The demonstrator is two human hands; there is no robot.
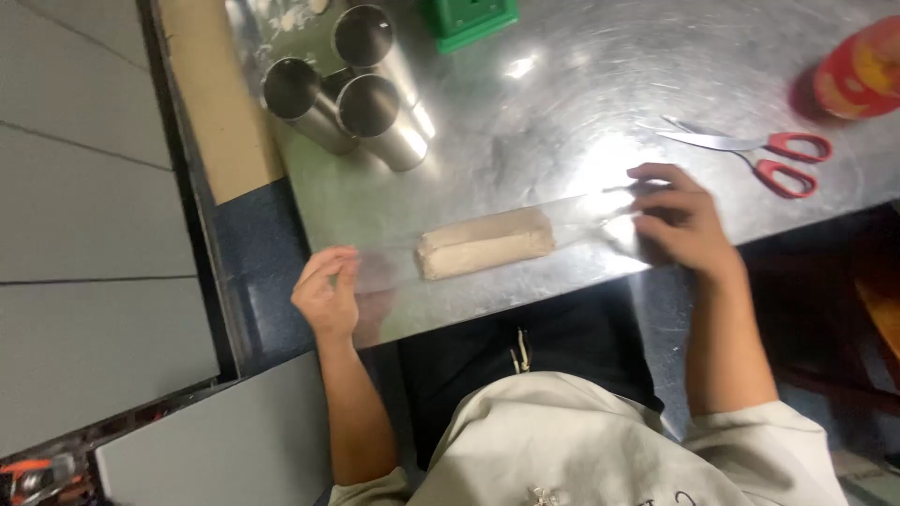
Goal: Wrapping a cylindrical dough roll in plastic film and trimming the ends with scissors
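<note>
A pale beige roll of dough [486, 245] lies inside a long clear plastic wrap [586, 220] near the front edge of a steel table [525, 103]. My left hand [326, 292] pinches the left end of the wrap at the table's corner. My right hand [680, 220] presses and grips the right end of the wrap, fingers curled over it. The roll sits midway between both hands, touching neither.
Three steel cylinders [352, 89] stand at the back left. Red-handled scissors [755, 155] lie just beyond my right hand. A red and yellow container [861, 70] sits at the far right, a green box [467, 19] at the back.
</note>
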